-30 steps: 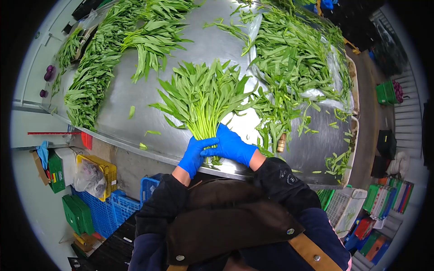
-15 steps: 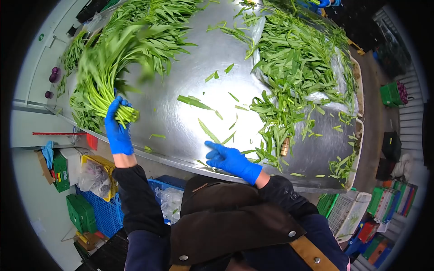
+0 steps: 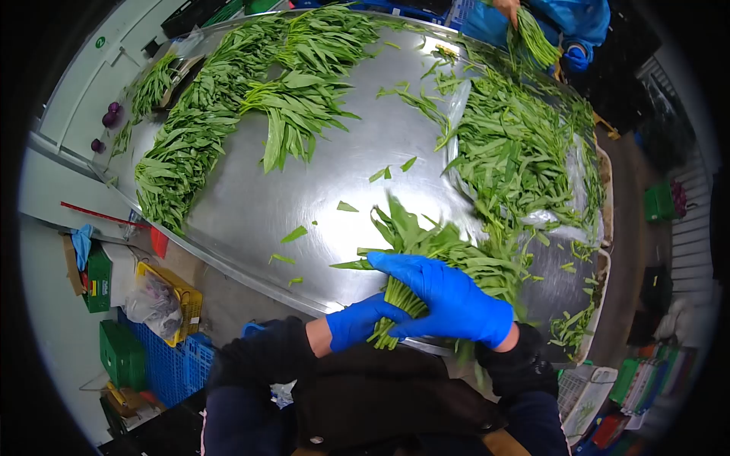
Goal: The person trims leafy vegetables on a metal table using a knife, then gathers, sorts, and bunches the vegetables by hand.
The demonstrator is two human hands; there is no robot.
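Observation:
A bunch of leafy greens that looks like water spinach (image 3: 430,239) is at the table's front edge, close to my apron. Its stems come together at the lower left and its leaves fan out to the upper right. My left hand (image 3: 361,321), in a blue glove, closes round the stem ends from the left. Over the top of the stems, my gloved right hand (image 3: 452,300) wraps with its thumb below and fingers across. Loose cut leaves (image 3: 293,234) lie scattered on the metal table (image 3: 239,216) to the left of the bunch.
Bunches of greens (image 3: 198,114) line the table's left side. A large leafy pile (image 3: 509,144) rests on plastic sheeting at right. Across the table, a co-worker in blue (image 3: 585,19) holds another bunch (image 3: 532,38). A yellow crate (image 3: 190,304) stands on the floor at left.
My left hand has brought the bunch from the left side to the front edge. My right hand, previously empty, has closed over its stems. A co-worker's arms now show at the top right.

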